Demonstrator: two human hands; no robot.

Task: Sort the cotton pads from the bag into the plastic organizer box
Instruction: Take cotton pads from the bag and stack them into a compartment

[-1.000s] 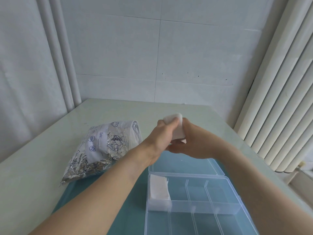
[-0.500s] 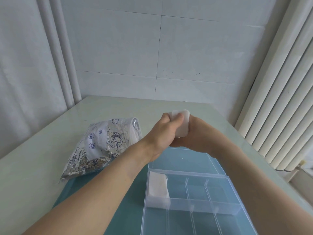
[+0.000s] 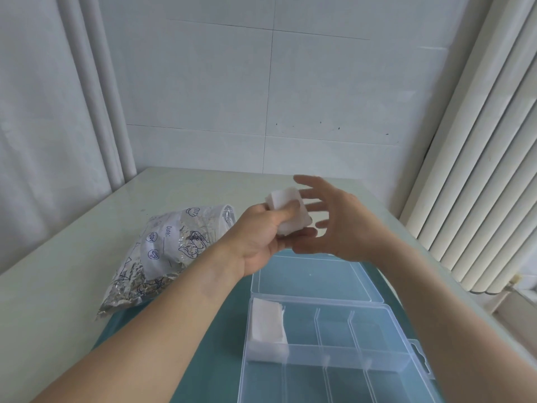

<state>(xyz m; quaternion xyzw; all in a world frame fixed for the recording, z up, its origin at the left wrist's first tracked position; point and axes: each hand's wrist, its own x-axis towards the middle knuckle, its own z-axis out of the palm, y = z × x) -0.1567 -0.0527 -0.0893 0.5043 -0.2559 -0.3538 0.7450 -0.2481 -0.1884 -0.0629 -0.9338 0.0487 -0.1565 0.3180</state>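
Observation:
My left hand (image 3: 263, 234) grips a thick stack of white cotton pads (image 3: 286, 207) above the table, past the far edge of the box. My right hand (image 3: 331, 222) is just to the right of the stack, fingers spread, its palm facing the pads and its lower fingers close under them. The clear plastic organizer box (image 3: 406, 365) lies open near me, its lid (image 3: 313, 277) folded back flat. Another stack of cotton pads (image 3: 266, 324) fills the far-left compartment. The silver printed bag (image 3: 165, 251) lies to the left of my left forearm.
The box and part of the bag rest on a teal mat (image 3: 220, 330) on a pale table (image 3: 58, 271). A tiled wall stands behind, curtain folds at the left, and a white ribbed radiator (image 3: 479, 170) along the right edge.
My right hand has let go of the stack and spread its fingers. The left hand keeps the pads and has turned them slightly. The view has tilted upward a little.

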